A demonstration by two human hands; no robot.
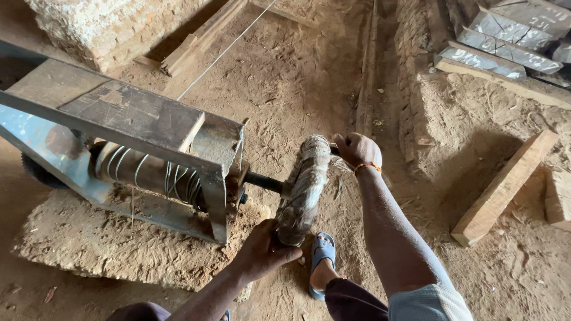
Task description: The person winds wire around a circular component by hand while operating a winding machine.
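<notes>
A metal winch frame stands on a mound of packed earth, with a drum wound with thin wire inside it. An axle juts from its right side to a cloth-wrapped crank bar. My left hand grips the near, lower end of the bar. My right hand is closed on the handle at the bar's far, upper end. A taut wire runs from the drum away to the top of the view.
My foot in a blue sandal rests on the dirt floor just below the crank. A wooden block lies at the right. Stacked planks sit top right, a brick wall top left.
</notes>
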